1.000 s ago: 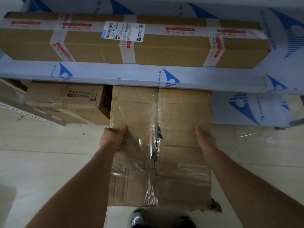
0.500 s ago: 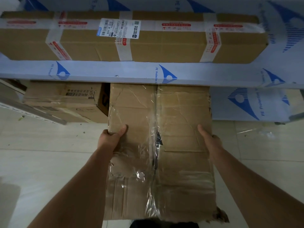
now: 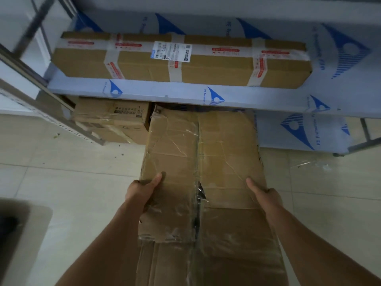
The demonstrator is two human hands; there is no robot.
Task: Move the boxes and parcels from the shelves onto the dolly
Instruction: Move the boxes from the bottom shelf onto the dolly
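A long, worn cardboard box [image 3: 224, 153] wrapped in clear tape runs from under the lower shelf toward me. My left hand [image 3: 142, 190] grips its left edge, thumb on top. My right hand [image 3: 266, 195] grips its right edge the same way. On the shelf above lies a long taped box [image 3: 216, 69] with a white label and red-printed tape. A smaller cardboard box [image 3: 111, 118] sits at the lower left under the shelf. At the left edge a grey flat corner [image 3: 24, 223] shows, possibly the dolly.
The metal shelf [image 3: 185, 93] is covered in blue-and-white protective film. A shelf leg [image 3: 366, 131] stands at the right and a slanted metal frame [image 3: 41, 100] at the left. Pale floor tiles [image 3: 72, 182] surround the box; a scrap of clear film [image 3: 309, 164] lies at right.
The held box has slid further out from under the shelf toward me. My view has pulled back, showing more of the shelf, the frame at left and the grey corner.
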